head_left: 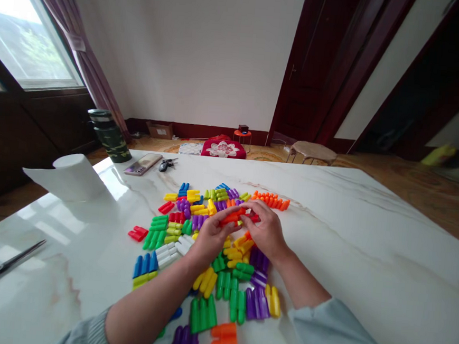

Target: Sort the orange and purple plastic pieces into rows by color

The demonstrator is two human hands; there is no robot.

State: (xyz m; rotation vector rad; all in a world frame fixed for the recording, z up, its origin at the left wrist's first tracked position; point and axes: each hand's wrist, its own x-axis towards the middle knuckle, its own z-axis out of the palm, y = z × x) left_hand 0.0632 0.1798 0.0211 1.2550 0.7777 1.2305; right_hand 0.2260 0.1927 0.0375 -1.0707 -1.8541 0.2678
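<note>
Over the middle of the pile, my left hand [213,233] pinches an orange plastic building block [233,216] made of joined rounded tubes. My right hand [267,229] is closed close beside it, its fingertips at the block's right end. A red block [254,217] shows at the right fingers; whether it is joined to the orange one I cannot tell. Below and around both hands lie many similar blocks, among them green blocks [203,314], purple blocks [258,303] and white blocks [167,254]. A row of orange blocks [272,200] lies just beyond my right hand.
On the white marble-patterned table [366,246] lie black scissors [1,270] at the left. Farther back are a paper roll [74,175], a camouflage flask [111,137], a phone [143,164] and keys [167,164]. A round stool [314,151] stands beyond the table.
</note>
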